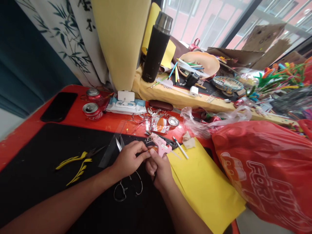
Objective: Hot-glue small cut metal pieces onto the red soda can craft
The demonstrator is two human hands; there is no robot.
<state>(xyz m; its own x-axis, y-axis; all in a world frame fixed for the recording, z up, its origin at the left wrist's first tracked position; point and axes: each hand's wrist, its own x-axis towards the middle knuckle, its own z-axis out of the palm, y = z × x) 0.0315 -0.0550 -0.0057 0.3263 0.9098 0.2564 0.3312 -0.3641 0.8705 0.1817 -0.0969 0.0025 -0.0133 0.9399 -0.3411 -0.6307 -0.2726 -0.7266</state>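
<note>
On the head camera I had my left hand (129, 159) and right hand (158, 172) close together over the near edge of a black mat (48, 198), with a pink hot glue gun (159, 145) held between them. The left fingers were curled and closed against the gun's left end, by a small orange scrap (152, 148); I could not tell what the scrap was. The right fingers were closed around the gun from the near side, gripping its body.

Just under the left hand lay scissors (128, 190), their wire loop handles on the mat and their silver blades (118, 144) poking out to the far side. Further left on the mat sat yellow-handled pliers (78, 165). To the right of the hands, yellow paper sheets (204, 185) overlapped the mat, with a white pencil (180, 147) lying near their far corner. Beyond the gun, on the red tabletop (114, 120), I saw cut aluminium strips (156, 122) and a small round metal lid (173, 121). Two opened red cans (92, 111) stood toward the far left beside a black phone (59, 106). A red plastic bag (263, 172) filled the right side.
</note>
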